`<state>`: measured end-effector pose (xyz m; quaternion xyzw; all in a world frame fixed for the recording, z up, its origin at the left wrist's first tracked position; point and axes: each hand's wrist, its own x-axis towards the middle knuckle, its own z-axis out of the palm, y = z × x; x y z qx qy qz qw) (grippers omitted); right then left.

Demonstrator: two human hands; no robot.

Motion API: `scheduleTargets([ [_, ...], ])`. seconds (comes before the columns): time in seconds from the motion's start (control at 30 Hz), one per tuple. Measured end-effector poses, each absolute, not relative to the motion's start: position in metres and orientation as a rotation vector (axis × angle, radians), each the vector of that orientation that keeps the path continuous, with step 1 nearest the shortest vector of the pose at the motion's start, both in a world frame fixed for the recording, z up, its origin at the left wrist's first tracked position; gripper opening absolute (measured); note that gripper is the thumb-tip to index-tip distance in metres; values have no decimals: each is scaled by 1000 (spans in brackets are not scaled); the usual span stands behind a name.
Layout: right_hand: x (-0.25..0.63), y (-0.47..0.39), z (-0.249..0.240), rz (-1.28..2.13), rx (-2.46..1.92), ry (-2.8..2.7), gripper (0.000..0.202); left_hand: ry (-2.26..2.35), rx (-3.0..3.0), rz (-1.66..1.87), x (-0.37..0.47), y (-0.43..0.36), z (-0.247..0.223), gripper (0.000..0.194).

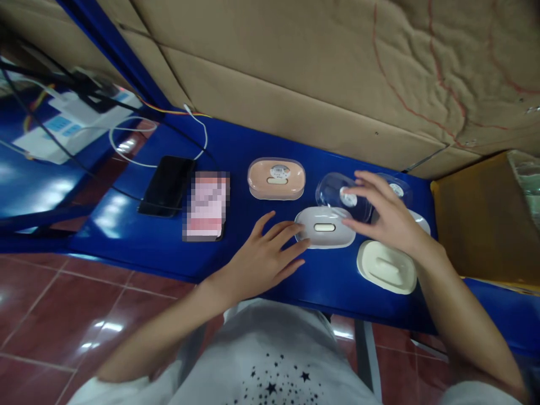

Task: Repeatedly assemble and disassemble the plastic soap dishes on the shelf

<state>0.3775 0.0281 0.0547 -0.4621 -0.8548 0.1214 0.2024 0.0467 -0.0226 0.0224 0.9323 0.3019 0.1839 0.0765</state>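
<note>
On the blue table lies a white oval dish [324, 228] with a small pale bar in its middle. My left hand [270, 256] has its fingers spread, the fingertips at the dish's left edge. Over the dish's right end is my right hand [379, 211], thumb and fingers apart around a clear lid [333, 188] with a round label; whether it grips the lid is unclear. A peach dish [276, 180] under a clear cover sits behind my left hand. Near my right wrist rests a cream oval piece [386, 267] with a raised ridge.
Another clear lid [400, 188] and a partly hidden white piece [419, 222] lie behind my right wrist. At left are a black phone [166, 185], a blurred-screen phone [206, 208], cables and a power strip [63, 132]. A cardboard box [476, 219] stands at right.
</note>
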Motion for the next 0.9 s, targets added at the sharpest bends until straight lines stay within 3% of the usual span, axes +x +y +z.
scheduleTargets([
  [0.27, 354, -30, 48, 493, -1301, -2435, 51, 1163, 2445, 771, 49, -28, 6, 78],
  [0.43, 343, -23, 39, 457, -1196, -2440, 47, 1186, 2482, 710, 63, -26, 7, 75],
  [0.77, 340, -33, 30, 496, -1122, -2470, 68, 1252, 2513, 703, 65, -29, 4, 60],
  [0.9, 351, -44, 43, 336, -1188, -2490, 73, 1285, 2513, 674, 58, -31, 10, 58],
])
